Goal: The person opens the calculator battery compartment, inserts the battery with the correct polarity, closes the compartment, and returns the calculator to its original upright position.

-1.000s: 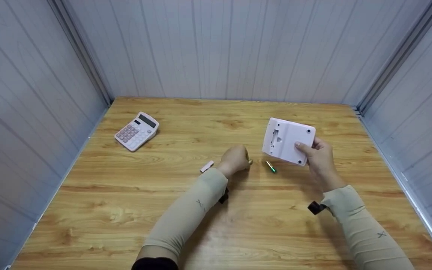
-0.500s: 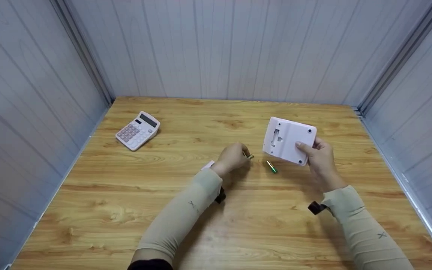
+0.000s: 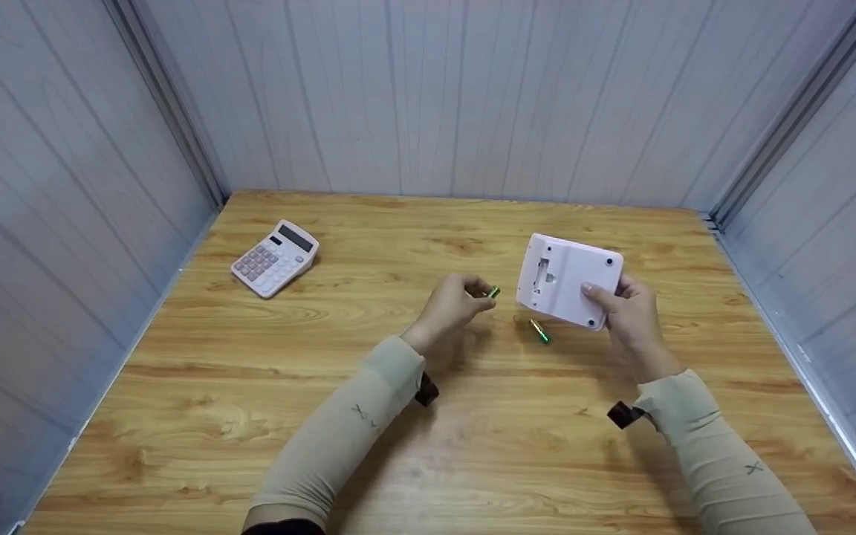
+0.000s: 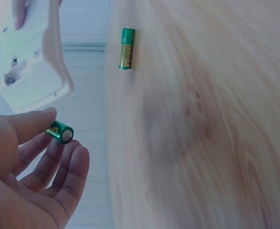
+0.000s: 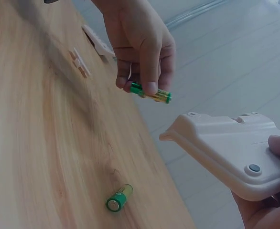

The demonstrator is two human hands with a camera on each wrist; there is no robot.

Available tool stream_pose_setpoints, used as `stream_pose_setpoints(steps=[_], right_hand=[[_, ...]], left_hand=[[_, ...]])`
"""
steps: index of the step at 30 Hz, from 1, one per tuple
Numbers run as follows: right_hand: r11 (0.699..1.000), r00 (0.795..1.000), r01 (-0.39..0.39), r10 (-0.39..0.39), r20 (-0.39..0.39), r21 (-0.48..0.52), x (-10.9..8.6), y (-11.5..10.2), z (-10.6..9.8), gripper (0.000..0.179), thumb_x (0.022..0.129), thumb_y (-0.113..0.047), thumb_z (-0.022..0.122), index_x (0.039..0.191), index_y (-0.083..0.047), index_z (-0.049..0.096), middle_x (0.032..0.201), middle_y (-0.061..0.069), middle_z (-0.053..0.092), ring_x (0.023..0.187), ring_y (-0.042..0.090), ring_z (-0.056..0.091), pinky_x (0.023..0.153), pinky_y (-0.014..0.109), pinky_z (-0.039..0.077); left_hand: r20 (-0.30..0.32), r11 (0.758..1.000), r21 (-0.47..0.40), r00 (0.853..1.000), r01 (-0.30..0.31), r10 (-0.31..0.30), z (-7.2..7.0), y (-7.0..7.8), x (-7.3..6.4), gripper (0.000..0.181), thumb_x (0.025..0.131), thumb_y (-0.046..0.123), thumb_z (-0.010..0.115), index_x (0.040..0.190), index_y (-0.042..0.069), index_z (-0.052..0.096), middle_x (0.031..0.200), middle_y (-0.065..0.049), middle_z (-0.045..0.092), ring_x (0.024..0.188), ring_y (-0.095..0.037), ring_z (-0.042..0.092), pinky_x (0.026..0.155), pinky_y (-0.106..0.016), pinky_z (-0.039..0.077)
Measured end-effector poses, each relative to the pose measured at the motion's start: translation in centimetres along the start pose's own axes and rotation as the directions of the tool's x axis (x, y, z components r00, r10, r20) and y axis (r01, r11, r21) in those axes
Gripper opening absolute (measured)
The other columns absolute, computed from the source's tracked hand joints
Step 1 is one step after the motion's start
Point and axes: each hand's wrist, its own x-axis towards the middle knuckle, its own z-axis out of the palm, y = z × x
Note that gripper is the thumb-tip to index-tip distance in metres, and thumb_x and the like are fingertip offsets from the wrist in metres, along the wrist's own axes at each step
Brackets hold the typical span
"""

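Between thumb and fingers my left hand (image 3: 452, 306) pinches a green and gold battery (image 5: 151, 92), held above the table just left of a calculator. That pale pink calculator (image 3: 575, 282) is in my right hand (image 3: 634, 316), gripped by its right edge with the thumb across its back. Its underside faces up, and the battery slot (image 3: 542, 276) near its left side is uncovered. Another green and gold battery (image 3: 539, 331) lies on the table below the calculator. The small pale battery cover (image 5: 79, 62) rests on the table in the right wrist view; my left arm hides it in the head view.
A second pink calculator (image 3: 276, 258) lies face up at the back left of the wooden table (image 3: 175, 416). Pale panelled walls (image 3: 428, 96) stand behind the table and on both sides.
My left hand has lifted the battery off the table and turned it, shifting slightly up and left. The right hand holds the calculator nearly still.
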Motion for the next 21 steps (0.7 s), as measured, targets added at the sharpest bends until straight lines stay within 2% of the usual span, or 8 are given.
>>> stream_pose_setpoints(steps=[5,12,17,21], right_hand=[[1.000,1.000,0.001,-0.001,0.004,-0.019,-0.2,0.0,0.2,0.050,0.102,0.001,0.072,0.148,0.008,0.055,0.108,-0.011,0.077,0.102,0.009,0.077,0.089,0.031,0.066],[0.999,1.000,0.015,-0.015,0.000,-0.042,-0.4,0.2,0.8,0.042,0.101,0.003,0.072,0.142,0.005,0.060,0.105,-0.009,0.076,0.101,0.009,0.077,0.087,0.029,0.066],[0.999,1.000,0.013,-0.014,-0.004,-0.035,-0.6,0.3,1.1,0.038,0.100,0.003,0.073,0.138,0.003,0.064,0.104,-0.010,0.078,0.099,0.009,0.077,0.086,0.030,0.067],[0.999,1.000,0.011,-0.011,0.000,-0.047,-0.6,0.4,1.2,0.041,0.101,0.003,0.072,0.140,0.006,0.061,0.102,-0.011,0.077,0.098,0.009,0.077,0.087,0.030,0.066]], left_hand=[[-0.033,0.997,-0.074,0.999,-0.014,0.011,-0.3,0.3,-0.5,0.011,0.098,0.012,0.080,0.107,0.005,0.082,0.101,-0.007,0.080,0.085,-0.012,0.066,0.073,-0.024,0.055],[-0.049,0.977,-0.205,0.997,-0.067,0.058,-0.9,0.3,-1.2,0.015,0.098,0.005,0.079,0.112,-0.002,0.082,0.101,-0.014,0.082,0.081,-0.011,0.071,0.072,-0.024,0.060],[-0.046,0.966,-0.246,0.996,-0.079,0.070,-1.3,0.6,-1.6,0.020,0.098,0.005,0.078,0.115,-0.005,0.080,0.102,-0.015,0.082,0.082,-0.010,0.070,0.074,-0.024,0.061],[-0.043,0.960,-0.270,0.997,-0.075,0.066,-1.6,0.6,-2.0,0.020,0.098,0.006,0.079,0.116,-0.005,0.079,0.103,-0.015,0.081,0.083,-0.011,0.071,0.075,-0.025,0.062]])
